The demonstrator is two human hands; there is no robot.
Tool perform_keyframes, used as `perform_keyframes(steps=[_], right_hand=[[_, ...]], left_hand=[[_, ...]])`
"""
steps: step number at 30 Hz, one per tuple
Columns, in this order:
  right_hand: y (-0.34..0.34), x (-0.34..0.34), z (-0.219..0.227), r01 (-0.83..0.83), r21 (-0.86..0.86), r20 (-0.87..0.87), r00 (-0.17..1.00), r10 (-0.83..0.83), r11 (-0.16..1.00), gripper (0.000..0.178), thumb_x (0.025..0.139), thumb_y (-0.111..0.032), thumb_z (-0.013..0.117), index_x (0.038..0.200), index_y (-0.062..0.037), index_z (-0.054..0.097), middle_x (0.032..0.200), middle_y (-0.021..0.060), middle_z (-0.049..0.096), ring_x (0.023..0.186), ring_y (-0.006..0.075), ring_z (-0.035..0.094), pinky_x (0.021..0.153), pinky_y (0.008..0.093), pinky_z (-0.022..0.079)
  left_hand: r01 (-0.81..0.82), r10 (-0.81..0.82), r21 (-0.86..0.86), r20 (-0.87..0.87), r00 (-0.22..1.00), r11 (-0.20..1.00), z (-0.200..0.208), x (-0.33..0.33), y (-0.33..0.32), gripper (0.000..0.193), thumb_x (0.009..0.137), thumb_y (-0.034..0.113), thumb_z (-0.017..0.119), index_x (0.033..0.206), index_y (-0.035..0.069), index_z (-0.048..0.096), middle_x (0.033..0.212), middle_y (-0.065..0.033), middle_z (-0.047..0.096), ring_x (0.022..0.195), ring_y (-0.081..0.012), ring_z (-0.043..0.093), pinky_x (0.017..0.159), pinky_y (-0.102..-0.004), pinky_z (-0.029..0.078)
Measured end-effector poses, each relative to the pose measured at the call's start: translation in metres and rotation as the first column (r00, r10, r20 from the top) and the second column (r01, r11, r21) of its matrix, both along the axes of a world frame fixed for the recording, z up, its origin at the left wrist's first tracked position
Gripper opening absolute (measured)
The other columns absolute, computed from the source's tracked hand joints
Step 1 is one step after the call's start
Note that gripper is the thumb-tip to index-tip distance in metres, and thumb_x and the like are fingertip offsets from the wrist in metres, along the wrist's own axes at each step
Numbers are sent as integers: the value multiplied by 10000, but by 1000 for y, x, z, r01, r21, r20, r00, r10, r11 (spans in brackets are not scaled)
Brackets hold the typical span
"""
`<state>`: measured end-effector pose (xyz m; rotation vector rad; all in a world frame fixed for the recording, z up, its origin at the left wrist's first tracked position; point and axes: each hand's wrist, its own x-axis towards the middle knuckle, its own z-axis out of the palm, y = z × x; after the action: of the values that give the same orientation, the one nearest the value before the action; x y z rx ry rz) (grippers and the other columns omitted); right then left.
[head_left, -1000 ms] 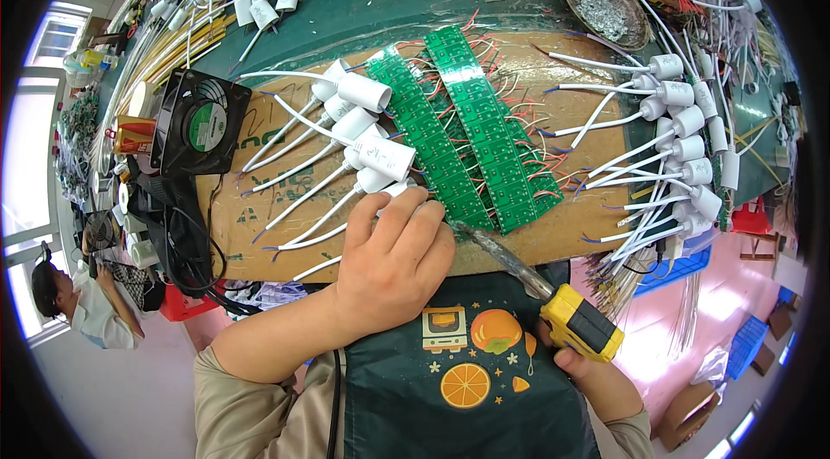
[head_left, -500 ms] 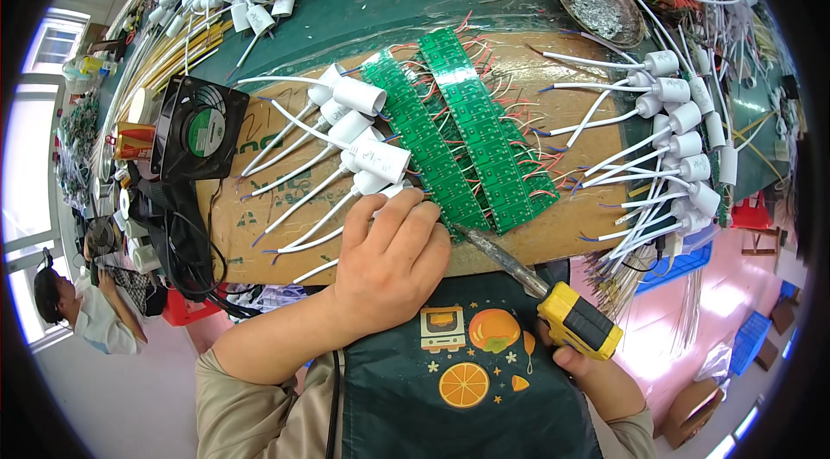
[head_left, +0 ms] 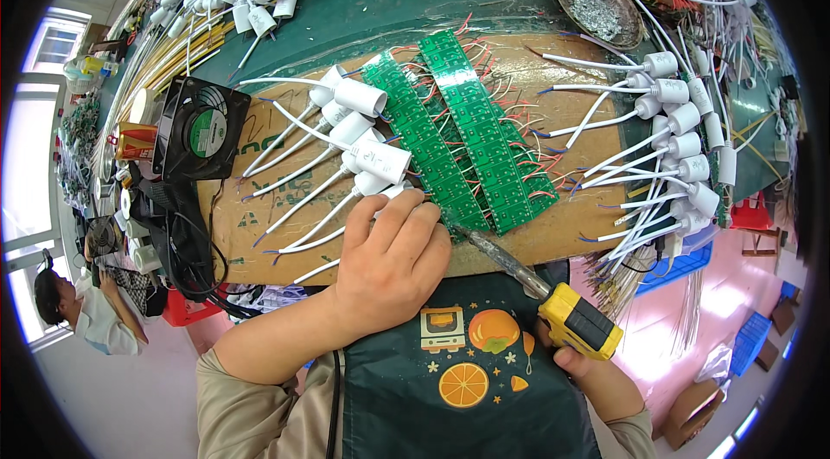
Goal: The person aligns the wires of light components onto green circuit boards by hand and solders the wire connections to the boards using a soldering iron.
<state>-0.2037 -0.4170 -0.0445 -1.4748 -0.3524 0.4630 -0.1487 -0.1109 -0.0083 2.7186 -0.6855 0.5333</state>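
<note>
My left hand [head_left: 391,256] is closed at the near end of the left green circuit board strip [head_left: 425,143]. Its curled fingers grip a white cylindrical cap mostly hidden beneath them, and a white cable [head_left: 318,271] runs out from under the hand. In my right hand [head_left: 584,366] is a yellow-and-black soldering iron [head_left: 577,321], its metal shaft slanting up left so the tip meets the strip's near corner beside my left fingers. A second green board strip [head_left: 475,130] lies alongside, with red and white wires. Several white caps with cables [head_left: 372,158] rest against the left strip.
A brown cardboard sheet [head_left: 285,230] lies under the boards. Black fan [head_left: 204,130] stands left; more white caps [head_left: 683,143] line the right. A round dish of metal bits [head_left: 598,5] sits far right. Another person [head_left: 99,312] is at the far left.
</note>
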Motion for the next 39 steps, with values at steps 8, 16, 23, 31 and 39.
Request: perform_keyframes(steps=[8, 16, 23, 31, 39], right_hand=[[-3, -1, 3, -12, -16, -45, 999, 12, 1000, 400, 895, -425, 726, 826, -46, 618, 706, 49, 592, 596, 217, 557, 545, 336, 431], [1, 0, 2, 9, 49, -55, 998, -6, 999, 396, 896, -409, 728, 823, -40, 604, 694, 50, 584, 584, 218, 547, 544, 334, 427], [-1, -2, -2, 14, 61, -69, 998, -9, 998, 397, 896, -406, 725, 807, -41, 594, 679, 48, 568, 567, 220, 533, 532, 336, 418], [1, 0, 1, 0, 31, -34, 999, 1, 1000, 399, 888, -402, 729, 785, -43, 589, 672, 45, 562, 558, 224, 531, 526, 339, 417], [1, 0, 3, 24, 38, -51, 998, -22, 999, 396, 883, -398, 733, 793, -40, 590, 677, 48, 567, 565, 219, 534, 530, 333, 420]], left_hand=[[-2, 2, 1, 6, 1000, 1000, 0, 0, -1, 240, 638, 61, 721, 870, 51, 663, 1015, -81, 631, 1033, -277, 629, 887, -428, 444], [-7, 7, -5, 7, 1000, 1000, -1, 1, -1, 250, 635, 56, 730, 877, 56, 666, 1023, -82, 633, 1037, -283, 630, 899, -436, 441], [-5, 5, -14, 6, 1000, 1000, -2, 1, -2, 242, 653, 54, 735, 886, 59, 669, 1032, -90, 632, 1041, -297, 629, 905, -447, 443], [9, -9, -21, 7, 1000, 1000, -2, 1, 0, 236, 684, 61, 747, 908, 50, 675, 1047, -101, 630, 1042, -306, 630, 903, -455, 452], [28, -29, -96, -6, 1000, 995, -4, 2, 1, 242, 689, 58, 742, 918, 52, 667, 1044, -103, 634, 1039, -315, 632, 903, -461, 459]])
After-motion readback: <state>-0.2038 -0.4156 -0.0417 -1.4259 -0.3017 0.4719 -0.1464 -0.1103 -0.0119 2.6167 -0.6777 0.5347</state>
